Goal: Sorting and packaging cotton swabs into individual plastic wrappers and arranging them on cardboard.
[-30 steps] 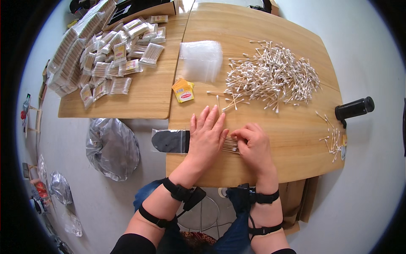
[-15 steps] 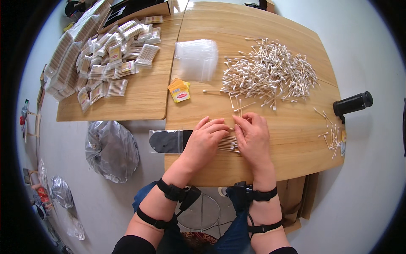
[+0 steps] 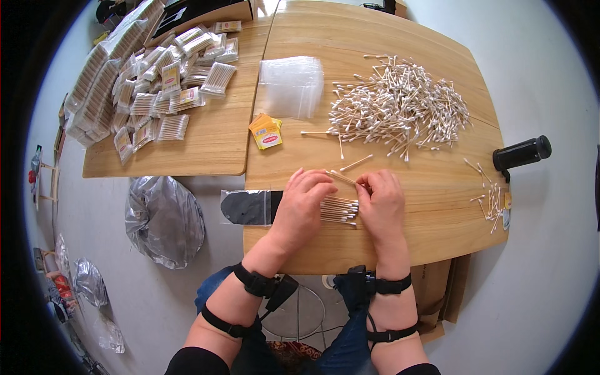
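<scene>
In my right hand [image 3: 382,199], thumb and fingertips pinch the right ends of a couple of cotton swabs [image 3: 343,177], which slant up and left toward my left fingertips. My left hand [image 3: 300,203] is closed, its fingers curled together over the left part of a row of cotton swabs [image 3: 339,210]. The row lies side by side, white tips pointing right, its left ends hidden under that hand. Beneath the same hand, a black rounded paddle in a clear sleeve [image 3: 245,207] sticks out to the left. One loose swab [image 3: 356,162] rests just beyond my hands.
A big pile of cotton swabs [image 3: 400,106] covers the far right. Clear plastic bags [image 3: 290,87] and yellow-orange cards [image 3: 266,132] lie left of it. Packed swab bags [image 3: 169,87] heap on the left table. A black cylinder [image 3: 524,152] and scattered swabs [image 3: 494,203] are at the right edge.
My right hand has shifted slightly right, and the swabs in it now lie slanted between my hands. The upright swabs beyond my fingers are gone from there; the row shows more fully.
</scene>
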Available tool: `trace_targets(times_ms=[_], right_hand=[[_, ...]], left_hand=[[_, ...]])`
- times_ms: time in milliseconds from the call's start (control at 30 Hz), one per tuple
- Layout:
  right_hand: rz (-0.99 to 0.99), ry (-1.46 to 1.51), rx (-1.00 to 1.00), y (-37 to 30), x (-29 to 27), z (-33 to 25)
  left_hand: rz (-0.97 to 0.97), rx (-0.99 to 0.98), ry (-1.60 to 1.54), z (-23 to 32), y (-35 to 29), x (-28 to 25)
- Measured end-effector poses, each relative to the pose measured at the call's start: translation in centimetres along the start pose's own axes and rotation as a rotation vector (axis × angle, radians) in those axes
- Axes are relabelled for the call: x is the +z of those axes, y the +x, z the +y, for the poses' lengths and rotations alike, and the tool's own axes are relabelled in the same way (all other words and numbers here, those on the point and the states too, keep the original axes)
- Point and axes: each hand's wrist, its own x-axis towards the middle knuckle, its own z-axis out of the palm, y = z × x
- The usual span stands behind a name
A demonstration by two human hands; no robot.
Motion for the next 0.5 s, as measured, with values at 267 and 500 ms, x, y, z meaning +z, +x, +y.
trace_targets(times_ms=[267,500], right_hand=[[-0.135,0.146,-0.052,0.03,-0.80,-0.26],[-0.179,0.120,-0.021,0.10,-0.75,-0.30]], left_hand=[[0.121,0.003,0.118,0.03,0.11,0.24],[0.081,-0.013,0.171,0.30,0.14,0.23]])
